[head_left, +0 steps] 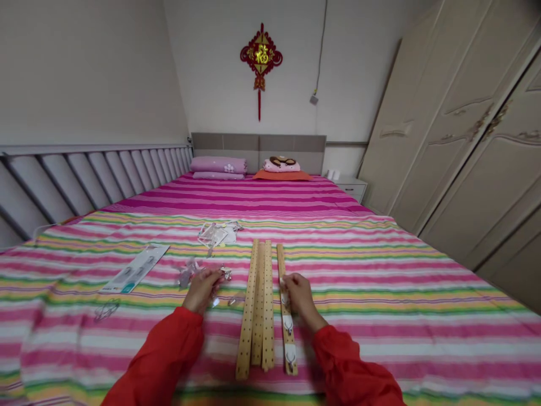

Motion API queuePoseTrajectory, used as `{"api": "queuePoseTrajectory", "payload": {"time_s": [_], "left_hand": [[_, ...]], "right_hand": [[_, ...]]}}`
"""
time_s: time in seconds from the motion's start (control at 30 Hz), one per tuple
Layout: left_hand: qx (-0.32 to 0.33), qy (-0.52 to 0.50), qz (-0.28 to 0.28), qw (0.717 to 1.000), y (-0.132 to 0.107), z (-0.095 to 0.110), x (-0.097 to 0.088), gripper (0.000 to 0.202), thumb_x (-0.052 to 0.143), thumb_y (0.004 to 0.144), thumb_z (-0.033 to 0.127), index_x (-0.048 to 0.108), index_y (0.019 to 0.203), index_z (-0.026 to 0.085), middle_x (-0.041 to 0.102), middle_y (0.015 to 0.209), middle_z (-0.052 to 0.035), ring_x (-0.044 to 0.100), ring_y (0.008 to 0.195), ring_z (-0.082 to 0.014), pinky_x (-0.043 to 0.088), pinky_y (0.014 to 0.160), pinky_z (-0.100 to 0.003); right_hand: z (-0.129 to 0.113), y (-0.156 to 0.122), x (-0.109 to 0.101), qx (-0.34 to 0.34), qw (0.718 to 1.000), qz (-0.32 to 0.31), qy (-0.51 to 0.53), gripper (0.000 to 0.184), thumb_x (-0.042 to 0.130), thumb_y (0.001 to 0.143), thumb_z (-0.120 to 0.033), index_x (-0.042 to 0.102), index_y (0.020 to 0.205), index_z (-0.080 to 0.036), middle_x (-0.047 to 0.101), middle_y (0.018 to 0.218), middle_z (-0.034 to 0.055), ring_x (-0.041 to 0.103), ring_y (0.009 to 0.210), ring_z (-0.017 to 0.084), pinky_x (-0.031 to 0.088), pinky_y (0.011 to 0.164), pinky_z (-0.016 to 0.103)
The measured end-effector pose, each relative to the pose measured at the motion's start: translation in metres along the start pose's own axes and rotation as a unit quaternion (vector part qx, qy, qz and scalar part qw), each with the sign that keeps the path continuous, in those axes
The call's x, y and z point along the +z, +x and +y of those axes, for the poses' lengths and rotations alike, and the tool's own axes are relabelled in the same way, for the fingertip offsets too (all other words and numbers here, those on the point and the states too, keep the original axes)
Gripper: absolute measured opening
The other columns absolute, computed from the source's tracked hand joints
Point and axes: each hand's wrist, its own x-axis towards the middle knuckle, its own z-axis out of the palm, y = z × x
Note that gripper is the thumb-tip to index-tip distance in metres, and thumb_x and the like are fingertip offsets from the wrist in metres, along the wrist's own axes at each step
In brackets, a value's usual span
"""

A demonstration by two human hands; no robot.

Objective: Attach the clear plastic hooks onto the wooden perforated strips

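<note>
My right hand (299, 293) is closed, its fingertips pinching at a white adhesive hook (284, 296) on a narrow perforated wooden strip (280, 259). Nearer me on that strip sit two more white-backed hooks, an upper one (288, 325) and a lower one (291, 355). My left hand (204, 288) hovers over the bed to the left, fingers pressed together beside small shiny metal pieces (226, 273); what it grips is too small to make out. Between my hands lie other perforated wooden strips (267, 316), side by side lengthwise.
Crumpled clear plastic (188, 273) lies beside my left hand. Farther off are a pile of clear and white packaging (220, 233) and a blister card (137, 268). A thin wire-like bundle (107, 309) rests at left on the striped sheet (359, 282). Wardrobes (448, 135) stand at right.
</note>
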Motion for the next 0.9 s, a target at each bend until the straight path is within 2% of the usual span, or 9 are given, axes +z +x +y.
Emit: {"api": "queuePoseTrajectory", "payload": {"time_s": [0.07,0.13,0.27,0.37,0.53,0.73,0.9], "left_hand": [[0.009,-0.001,-0.004,1.000,-0.008,-0.005,0.005,0.021,0.075,0.053,0.025,0.062,0.064,0.012,0.062,0.053,0.0012,0.052,0.047,-0.0061,0.033,0.041,-0.014],[0.019,-0.006,-0.004,1.000,-0.016,-0.010,0.011,0.025,0.075,0.049,0.027,0.062,0.066,0.013,0.062,0.055,0.0019,0.056,0.053,-0.0084,0.037,0.045,-0.015],[0.040,-0.018,0.004,0.999,-0.029,-0.021,0.018,0.032,0.076,0.046,0.031,0.063,0.069,0.014,0.062,0.059,0.0026,0.059,0.058,-0.0112,0.039,0.048,-0.018],[0.055,-0.019,-0.010,0.998,-0.034,-0.029,0.016,0.034,0.075,0.046,0.034,0.064,0.071,0.014,0.062,0.059,0.0021,0.059,0.056,-0.0117,0.041,0.049,-0.020],[0.112,0.033,-0.030,0.993,-0.034,-0.040,0.003,0.034,0.072,0.052,0.039,0.065,0.075,0.015,0.066,0.067,-0.0012,0.062,0.064,-0.0163,0.047,0.058,-0.026],[0.224,0.132,-0.023,0.965,-0.037,-0.047,-0.002,0.026,0.068,0.061,0.040,0.069,0.076,0.018,0.068,0.074,-0.0041,0.061,0.071,-0.0177,0.047,0.066,-0.028],[0.113,0.001,0.010,0.994,-0.031,-0.053,-0.002,0.040,0.074,0.052,0.045,0.066,0.077,0.014,0.066,0.065,-0.0027,0.062,0.063,-0.0157,0.048,0.060,-0.026]], "right_hand": [[-0.020,-0.014,0.021,-0.054,0.996,-0.073,-0.013,0.019,0.065,0.066,-0.035,0.059,0.057,-0.018,0.059,0.053,-0.0012,0.052,0.050,0.013,0.040,0.046,0.023],[-0.035,-0.028,0.044,-0.079,0.989,-0.126,-0.026,0.014,0.065,0.067,-0.033,0.064,0.064,-0.019,0.061,0.058,-0.0009,0.055,0.055,0.014,0.043,0.050,0.023],[-0.042,-0.046,0.079,-0.071,0.992,-0.099,-0.028,0.015,0.069,0.063,-0.030,0.062,0.067,-0.018,0.061,0.059,-0.0014,0.056,0.056,0.014,0.044,0.052,0.023],[-0.035,-0.051,0.091,-0.024,0.995,-0.095,0.008,0.017,0.068,0.062,-0.031,0.058,0.064,-0.018,0.058,0.054,-0.0027,0.054,0.048,0.013,0.042,0.045,0.023],[-0.032,-0.056,0.090,0.028,0.991,-0.124,0.040,0.021,0.065,0.065,-0.036,0.055,0.057,-0.019,0.054,0.042,-0.0044,0.051,0.038,0.013,0.041,0.040,0.023],[-0.040,-0.061,0.076,0.021,0.992,-0.120,0.022,0.017,0.068,0.063,-0.031,0.058,0.055,-0.019,0.056,0.042,-0.0030,0.054,0.040,0.014,0.043,0.043,0.024],[-0.034,-0.064,0.066,-0.007,0.992,-0.124,-0.007,0.017,0.068,0.064,-0.029,0.059,0.054,-0.019,0.058,0.044,-0.0016,0.055,0.043,0.014,0.041,0.044,0.023]]}}
